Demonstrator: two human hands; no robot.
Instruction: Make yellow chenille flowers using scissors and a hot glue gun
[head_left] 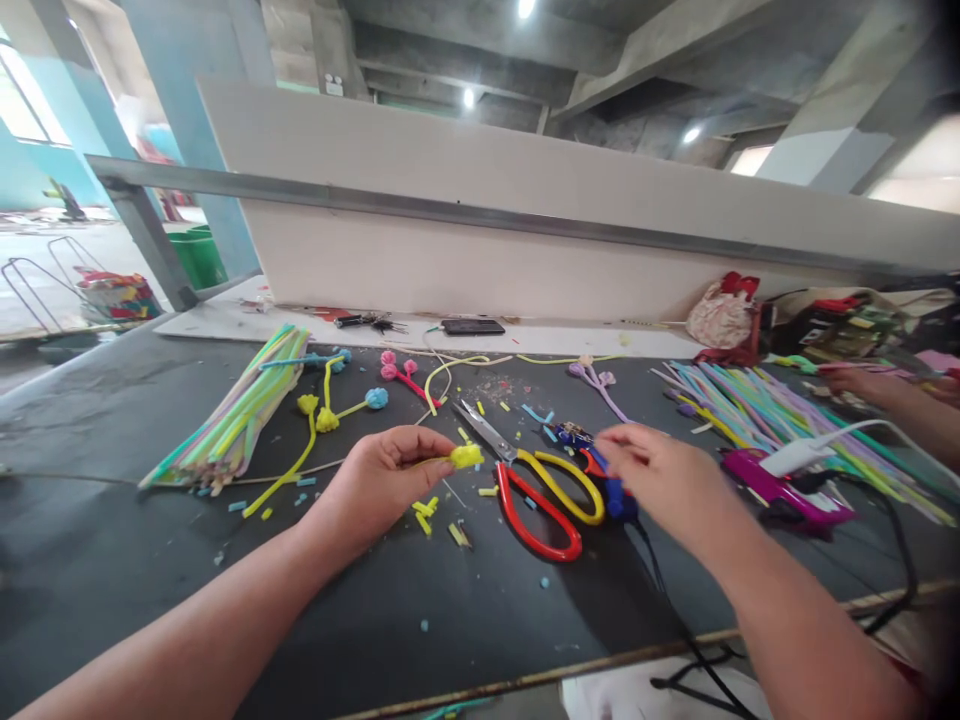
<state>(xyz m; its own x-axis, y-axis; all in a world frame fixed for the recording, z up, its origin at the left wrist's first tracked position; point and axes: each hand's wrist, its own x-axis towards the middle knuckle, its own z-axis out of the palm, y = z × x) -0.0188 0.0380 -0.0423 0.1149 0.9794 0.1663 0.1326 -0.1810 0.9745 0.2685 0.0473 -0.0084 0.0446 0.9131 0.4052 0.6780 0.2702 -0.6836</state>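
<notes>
My left hand (394,470), left of the scissors, pinches a small yellow fuzzy bud (466,457) between thumb and fingertips. My right hand (649,465) is smeared by motion beside a blue glue gun (616,500) with an orange-red trigger; whether the fingers touch it is unclear. Between the hands lie large scissors with one red handle (536,535) and one yellow handle (574,490), blades spread slightly. Yellow offcuts (424,512) are scattered below the bud. Yellow pipe-cleaner stems with a blue-tipped flower (375,399) lie to the left.
A bundle of pastel pipe cleaners (232,420) lies at left, another bundle (817,420) at right. Near it sits a magenta device (787,490) with a white plug and cords. Pink (405,375) and purple flowers (600,380) lie farther back. A phone (472,327) rests behind. Another person's hand (862,385) is at right.
</notes>
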